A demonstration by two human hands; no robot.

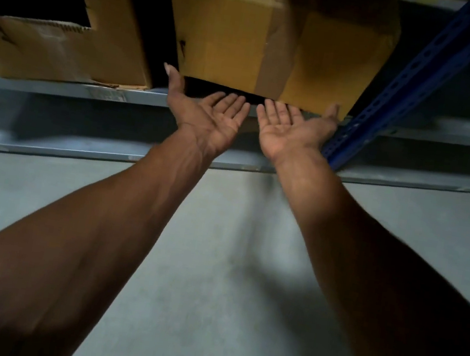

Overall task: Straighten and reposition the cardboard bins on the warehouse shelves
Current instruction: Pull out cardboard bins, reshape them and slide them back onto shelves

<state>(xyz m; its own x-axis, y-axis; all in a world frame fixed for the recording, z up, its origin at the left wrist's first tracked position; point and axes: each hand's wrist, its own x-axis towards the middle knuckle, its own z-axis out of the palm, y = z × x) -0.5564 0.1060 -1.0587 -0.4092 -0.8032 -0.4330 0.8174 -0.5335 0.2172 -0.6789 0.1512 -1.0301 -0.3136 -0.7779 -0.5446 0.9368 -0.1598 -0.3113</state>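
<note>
A taped cardboard box point(236, 37) sits on a low grey shelf point(58, 87), its front bottom edge raised a little over a dark gap. My left hand point(209, 116) is palm up with straight fingers reaching under that edge, thumb against the box's left corner. My right hand point(291, 128) is palm up beside it, fingertips under the box, thumb at its right lower corner. A second cardboard bin point(63, 51) with a cut-out front stands to the left, angled on the shelf.
A blue perforated upright post point(392, 94) of the rack stands just right of the box. A grey shelf beam point(49, 147) runs across below. Grey concrete floor point(214, 266) lies beneath my arms. The shelf interior behind is dark.
</note>
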